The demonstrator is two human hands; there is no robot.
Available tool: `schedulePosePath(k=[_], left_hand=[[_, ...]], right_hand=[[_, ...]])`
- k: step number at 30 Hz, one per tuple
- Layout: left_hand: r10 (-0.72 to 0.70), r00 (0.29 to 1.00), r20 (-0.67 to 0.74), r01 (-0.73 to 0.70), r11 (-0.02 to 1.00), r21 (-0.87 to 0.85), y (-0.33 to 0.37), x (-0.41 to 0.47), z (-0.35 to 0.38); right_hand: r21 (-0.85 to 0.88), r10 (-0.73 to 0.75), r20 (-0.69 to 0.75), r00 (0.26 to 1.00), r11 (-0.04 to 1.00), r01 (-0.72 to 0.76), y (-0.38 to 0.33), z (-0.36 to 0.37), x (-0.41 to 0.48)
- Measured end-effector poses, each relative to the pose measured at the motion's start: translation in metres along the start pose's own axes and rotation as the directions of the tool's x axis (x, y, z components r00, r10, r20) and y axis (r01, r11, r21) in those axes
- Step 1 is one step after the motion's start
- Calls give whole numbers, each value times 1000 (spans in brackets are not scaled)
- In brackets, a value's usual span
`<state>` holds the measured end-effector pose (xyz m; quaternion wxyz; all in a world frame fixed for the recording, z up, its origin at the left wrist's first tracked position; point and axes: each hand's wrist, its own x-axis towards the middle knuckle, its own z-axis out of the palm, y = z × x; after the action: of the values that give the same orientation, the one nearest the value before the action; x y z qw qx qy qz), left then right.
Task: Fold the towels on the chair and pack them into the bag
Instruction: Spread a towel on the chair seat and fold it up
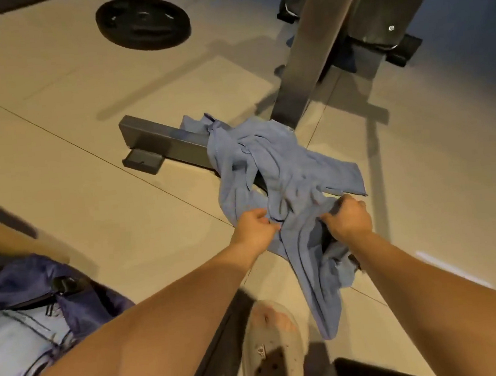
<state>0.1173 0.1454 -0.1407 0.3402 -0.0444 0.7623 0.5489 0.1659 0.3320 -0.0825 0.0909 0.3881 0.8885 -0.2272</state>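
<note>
Both hands grip the blue towel at frame centre: left hand and right hand with fingers curled into cloth, draped over grey bench frame. Bag lower left.

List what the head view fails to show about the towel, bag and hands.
Bag: cut off by the left edge, head view; contents unclear.
Metal bar: right end hidden under the blue towel.
Towel count: crumpled folds hide whether one or several.
Right hand, left hand: fingertips buried in cloth.
</note>
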Motion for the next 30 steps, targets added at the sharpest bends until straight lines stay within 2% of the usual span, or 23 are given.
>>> schedulePosePath(k=[3, 5, 7, 10, 14, 16, 18, 20, 22, 24, 27, 30], left_hand=[[-64, 992, 109, 73, 994, -81, -5, 12, 31], [-109, 991, 83, 120, 982, -146, -5, 12, 49], [-137, 991, 0, 132, 959, -249, -2, 12, 60], [-153, 985, -82, 118, 935, -336, 13, 2, 53], [-36, 991, -126, -17, 918, -396, 61, -30, 5], [76, 996, -51, -90, 913, -398, 89, -54, -25], [205, 978, 36, -183, 929, -323, 113, -79, -51], [314, 949, 31, -302, 933, -197, 134, -105, -72], [399, 915, -61, -403, 911, -88, 155, -133, -95], [475, 862, -175, -482, 876, 7, 172, -159, -122], [609, 741, -282, -567, 793, 222, 190, -200, -176], [734, 643, -218, -568, 648, 507, 201, -244, -231]], right_hand=[[-88, -103, -52, 993, 991, 98, 7, 0, 6], [-97, -147, -26, 989, 985, 144, 7, 1, 7], [88, -98, 52, 994, 992, 93, -1, -5, 7], [403, -23, 253, 967, 911, -84, -27, -35, 7], [489, -89, 372, 924, 865, -114, -81, -93, -1], [502, -153, 421, 894, 860, -90, -110, -116, -9], [574, -231, 444, 866, 815, -77, -139, -138, -25], [658, -320, 441, 838, 751, -60, -167, -161, -46], [710, -389, 420, 820, 704, -29, -194, -183, -69], [755, -436, 337, 835, 654, 37, -221, -200, -94], [810, -524, 159, 837, 554, 193, -261, -222, -133], [834, -615, 66, 785, 466, 296, -300, -239, -172]])
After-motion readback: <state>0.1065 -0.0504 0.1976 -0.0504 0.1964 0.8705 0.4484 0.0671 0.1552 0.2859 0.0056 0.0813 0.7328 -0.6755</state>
